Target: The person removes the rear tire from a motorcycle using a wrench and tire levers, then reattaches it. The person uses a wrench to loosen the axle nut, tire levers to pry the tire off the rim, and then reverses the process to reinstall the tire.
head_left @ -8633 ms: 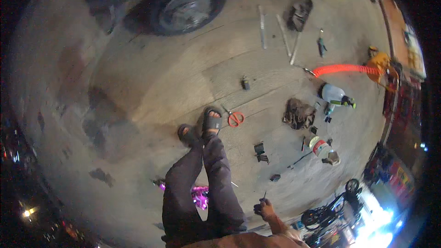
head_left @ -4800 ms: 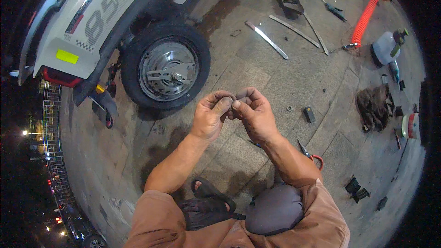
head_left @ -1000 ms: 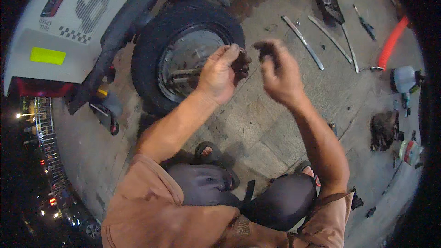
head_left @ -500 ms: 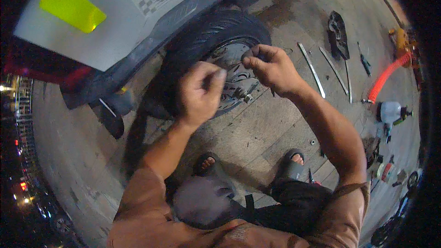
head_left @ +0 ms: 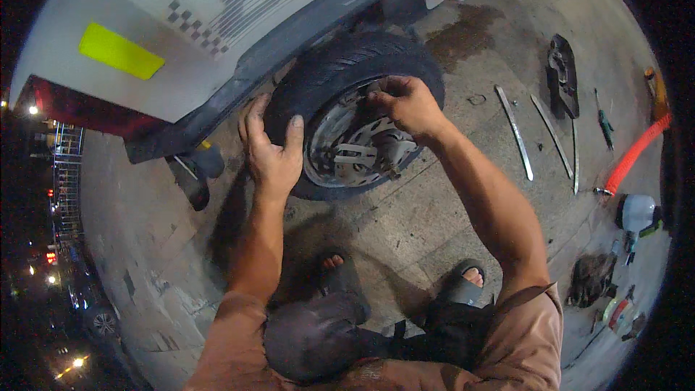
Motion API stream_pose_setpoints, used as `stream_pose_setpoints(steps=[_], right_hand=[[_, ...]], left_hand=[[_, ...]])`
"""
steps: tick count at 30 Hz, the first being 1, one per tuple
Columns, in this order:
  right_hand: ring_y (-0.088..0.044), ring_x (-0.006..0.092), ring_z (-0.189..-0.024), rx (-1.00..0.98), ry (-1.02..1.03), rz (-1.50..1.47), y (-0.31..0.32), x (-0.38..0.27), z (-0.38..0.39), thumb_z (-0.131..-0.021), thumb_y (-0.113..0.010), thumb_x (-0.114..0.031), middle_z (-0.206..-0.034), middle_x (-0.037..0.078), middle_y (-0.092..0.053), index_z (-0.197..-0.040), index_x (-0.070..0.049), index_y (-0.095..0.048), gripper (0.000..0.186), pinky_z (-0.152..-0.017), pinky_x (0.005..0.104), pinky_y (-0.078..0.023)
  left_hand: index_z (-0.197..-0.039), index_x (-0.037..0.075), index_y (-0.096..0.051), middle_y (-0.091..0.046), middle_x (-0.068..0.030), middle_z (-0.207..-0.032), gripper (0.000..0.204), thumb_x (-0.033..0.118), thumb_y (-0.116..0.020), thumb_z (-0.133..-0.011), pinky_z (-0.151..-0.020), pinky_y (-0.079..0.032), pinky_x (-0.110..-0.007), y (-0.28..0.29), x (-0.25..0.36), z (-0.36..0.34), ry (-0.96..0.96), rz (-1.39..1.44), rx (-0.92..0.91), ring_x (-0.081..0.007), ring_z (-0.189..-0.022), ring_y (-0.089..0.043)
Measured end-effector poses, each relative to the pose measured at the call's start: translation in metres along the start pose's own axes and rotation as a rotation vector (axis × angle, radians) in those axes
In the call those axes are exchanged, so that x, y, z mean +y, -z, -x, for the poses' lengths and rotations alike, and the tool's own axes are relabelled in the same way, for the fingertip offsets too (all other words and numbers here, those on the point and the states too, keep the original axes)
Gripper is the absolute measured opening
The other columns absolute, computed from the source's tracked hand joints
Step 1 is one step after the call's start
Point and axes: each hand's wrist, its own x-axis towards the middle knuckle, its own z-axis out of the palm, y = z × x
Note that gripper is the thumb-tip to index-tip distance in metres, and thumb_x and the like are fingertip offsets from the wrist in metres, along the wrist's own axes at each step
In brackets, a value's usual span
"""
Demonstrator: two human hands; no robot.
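A black tire [head_left: 355, 65] sits on a wheel [head_left: 316, 146] with a slotted brake disc and metal caliper parts at its middle, under a white vehicle body [head_left: 217, 0]. My left hand [head_left: 272, 159] is beside the tire's left side, thumb and fingers spread, nothing in it; contact with the rubber is unclear. Over the upper right of the rim is my right hand [head_left: 407, 107], its thumb and fingertips pinched together close to the rim edge. Whatever sits between those fingertips is too small and dark to make out.
Right of the wheel lie flat metal bars [head_left: 514, 134], a black molded part [head_left: 565, 80] and a screwdriver [head_left: 605, 123]. Farther right are an orange-red coiled hose [head_left: 633, 156], a spray bottle [head_left: 637, 211] and a dark rag [head_left: 594, 280]. My sandaled feet [head_left: 463, 282] rest on the paving.
My left hand has moved left, from in front of the wheel to the tire's side, and its fingers have spread. My right hand has come in closer to the rim, still pinched.
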Motion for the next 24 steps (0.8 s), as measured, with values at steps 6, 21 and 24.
stream_pose_setpoints(steps=[6,21,24], right_hand=[[-0.06,0.0121,-0.076,-0.051,-0.026,0.094,-0.001,0.0,0.004,-0.09,-0.064,-0.014,-0.085,0.006,-0.069,-0.102,0.002,-0.067,0.02,-0.07,0.0283,-0.048],[-0.053,0.0104,-0.066,0.392,0.096,-0.373,0.034,-0.007,0.012,-0.097,-0.056,-0.019,-0.09,0.005,-0.064,-0.111,-0.001,-0.054,0.023,-0.059,0.0253,-0.045],[-0.053,0.0094,-0.068,0.243,0.078,-0.432,0.029,-0.008,0.011,-0.094,-0.06,-0.012,-0.097,0.006,-0.063,-0.116,-0.001,-0.05,0.027,-0.059,0.0242,-0.045]], left_hand=[[-0.125,0.001,-0.049,-0.051,-0.0204,-0.123,0.054,0.019,-0.071,-0.079,-0.101,-0.035,-0.047,-0.01,0.002,-0.002,-0.016,-0.1,-0.005,-0.0381,-0.116,-0.047],[-0.124,0.003,-0.05,-0.051,-0.0208,-0.124,0.054,0.02,-0.072,-0.078,-0.1,-0.036,-0.049,-0.013,0.0,0.0,-0.058,-0.13,0.041,-0.0388,-0.116,-0.047],[-0.124,0.003,-0.051,-0.051,-0.0207,-0.124,0.054,0.02,-0.072,-0.077,-0.099,-0.036,-0.049,-0.013,0.001,0.0,-0.061,-0.148,0.041,-0.0389,-0.115,-0.047]])
